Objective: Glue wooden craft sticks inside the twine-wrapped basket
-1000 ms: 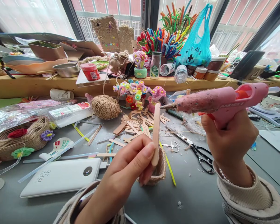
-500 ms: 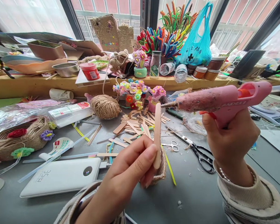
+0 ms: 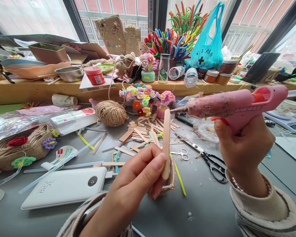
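My left hand (image 3: 140, 174) pinches a wooden craft stick (image 3: 166, 141) between thumb and fingers, holding it nearly upright. Behind and below the stick is a small twine-wrapped basket (image 3: 171, 184), partly hidden by that hand; whether the fingers also grip it I cannot tell. My right hand (image 3: 245, 148) is wrapped round the handle of a pink glue gun (image 3: 227, 102), its thumb near the orange trigger. The gun's nozzle points left, at or very close to the stick's top end. Loose craft sticks (image 3: 140, 131) lie piled on the table beyond my left hand.
Black-handled scissors (image 3: 213, 166) and small scissors (image 3: 184, 154) lie between my hands. At the left are a white power bank (image 3: 64, 187), a twine ball (image 3: 111, 113) and a decorated twine basket (image 3: 19, 144). A shelf (image 3: 138, 88) crowded with jars and pipe cleaners runs along the back.
Almost nothing differs. The glue gun and my right hand have shifted very slightly; my left hand and the stick stay in place.
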`<act>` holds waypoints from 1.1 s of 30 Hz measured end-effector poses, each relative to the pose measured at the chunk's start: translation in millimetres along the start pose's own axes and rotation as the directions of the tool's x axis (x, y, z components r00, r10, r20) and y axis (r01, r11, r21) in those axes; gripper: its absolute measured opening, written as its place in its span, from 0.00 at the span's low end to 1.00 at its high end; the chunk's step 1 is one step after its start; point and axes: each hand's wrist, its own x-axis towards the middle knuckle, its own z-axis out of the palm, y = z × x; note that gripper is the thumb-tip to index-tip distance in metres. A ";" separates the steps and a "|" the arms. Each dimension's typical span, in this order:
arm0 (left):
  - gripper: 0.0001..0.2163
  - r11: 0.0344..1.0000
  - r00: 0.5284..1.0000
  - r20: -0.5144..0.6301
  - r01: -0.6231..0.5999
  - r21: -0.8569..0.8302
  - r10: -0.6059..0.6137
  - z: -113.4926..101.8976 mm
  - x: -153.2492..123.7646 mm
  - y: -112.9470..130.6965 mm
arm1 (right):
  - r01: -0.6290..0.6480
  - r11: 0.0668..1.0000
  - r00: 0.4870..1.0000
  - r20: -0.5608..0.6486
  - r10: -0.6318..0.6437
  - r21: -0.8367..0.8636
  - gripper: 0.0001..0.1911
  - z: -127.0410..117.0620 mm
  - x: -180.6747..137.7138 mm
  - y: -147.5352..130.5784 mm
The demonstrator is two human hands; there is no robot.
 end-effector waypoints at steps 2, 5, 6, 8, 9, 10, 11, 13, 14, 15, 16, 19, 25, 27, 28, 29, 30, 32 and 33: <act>0.16 1.000 1.000 0.011 -0.013 -0.015 0.013 -0.6 0.1 -0.6 | 0.010 1.000 1.000 -0.004 -0.010 0.001 0.16 0.5 -0.1 0.3; 0.16 1.000 1.000 0.017 -0.014 -0.022 0.015 -1.1 0.0 -1.0 | 0.012 1.000 1.000 0.002 -0.012 0.000 0.17 0.2 0.7 -0.6; 0.16 1.000 1.000 0.015 -0.010 -0.020 0.011 -1.1 0.0 -0.9 | 0.007 1.000 1.000 0.006 -0.007 -0.001 0.17 0.0 1.2 -1.1; 0.16 1.000 1.000 0.009 -0.003 -0.010 0.003 -0.6 -0.3 -0.3 | -0.003 1.000 1.000 0.014 0.003 0.000 0.17 -0.4 2.2 -2.3; 0.16 1.000 1.000 0.005 0.001 -0.001 -0.001 -0.2 -0.4 0.1 | -0.006 1.000 1.000 0.017 0.006 -0.001 0.17 -0.5 2.6 -2.8; 0.16 1.000 1.000 0.000 0.004 0.010 -0.004 0.2 -0.5 0.5 | -0.010 1.000 1.000 0.018 0.010 -0.004 0.17 -0.6 2.9 -3.2; 0.16 1.000 1.000 -0.004 0.008 0.021 -0.008 0.4 -0.7 0.9 | -0.014 1.000 1.000 0.016 0.014 -0.008 0.17 -0.5 3.0 -3.4; 0.16 0.999 1.000 -0.009 0.019 0.040 -0.018 0.2 -1.1 1.3 | -0.023 1.000 1.000 0.019 0.023 -0.015 0.17 -0.1 2.9 -3.6; 0.16 0.999 1.000 -0.007 0.021 0.046 -0.021 -0.4 -1.3 1.2 | -0.027 0.999 0.999 0.019 0.028 -0.016 0.17 0.0 2.6 -3.5; 0.16 0.999 1.000 0.002 0.021 0.046 -0.021 -1.2 -1.6 1.0 | -0.030 0.999 0.999 0.020 0.030 -0.016 0.17 0.1 2.3 -3.4; 0.16 0.999 1.000 0.018 0.021 0.042 -0.022 -2.4 -1.8 0.7 | -0.030 0.999 0.999 0.026 0.031 -0.015 0.17 0.1 1.9 -3.3; 0.16 0.999 0.994 0.098 0.036 0.016 -0.038 -6.2 -2.2 -0.1 | -0.031 0.999 0.999 0.045 0.032 -0.010 0.18 0.3 0.9 -3.1; 0.14 0.999 0.998 0.061 0.015 -0.052 -0.011 -10.2 -2.0 1.6 | -0.057 0.998 0.978 0.202 0.054 0.007 0.18 12.4 2.1 1.2; 0.15 0.999 0.999 0.047 -0.005 -0.048 0.008 -11.9 -1.4 2.4 | -0.086 0.996 0.947 0.310 0.084 -0.005 0.17 21.1 1.9 5.4; 0.15 0.999 0.999 0.046 -0.021 -0.041 0.023 -13.0 -0.9 2.7 | -0.101 0.995 0.925 0.367 0.101 -0.019 0.17 25.8 1.4 8.1; 0.15 0.999 0.998 0.051 -0.043 -0.030 0.044 -14.2 -0.2 2.9 | -0.111 0.993 0.905 0.410 0.114 -0.032 0.17 30.4 0.7 11.2; 0.15 0.998 0.996 0.059 -0.067 -0.017 0.068 -15.5 0.6 3.1 | -0.115 0.992 0.881 0.457 0.123 -0.044 0.16 34.9 -0.2 14.7; 0.16 0.994 0.992 0.061 -0.107 0.012 0.106 -18.3 2.4 3.3 | -0.116 0.990 0.824 0.549 0.138 -0.074 0.16 43.0 -2.6 22.6; 0.15 0.993 0.992 0.051 -0.117 0.028 0.116 -19.8 3.2 3.3 | -0.114 0.989 0.788 0.598 0.147 -0.094 0.17 46.6 -3.8 26.8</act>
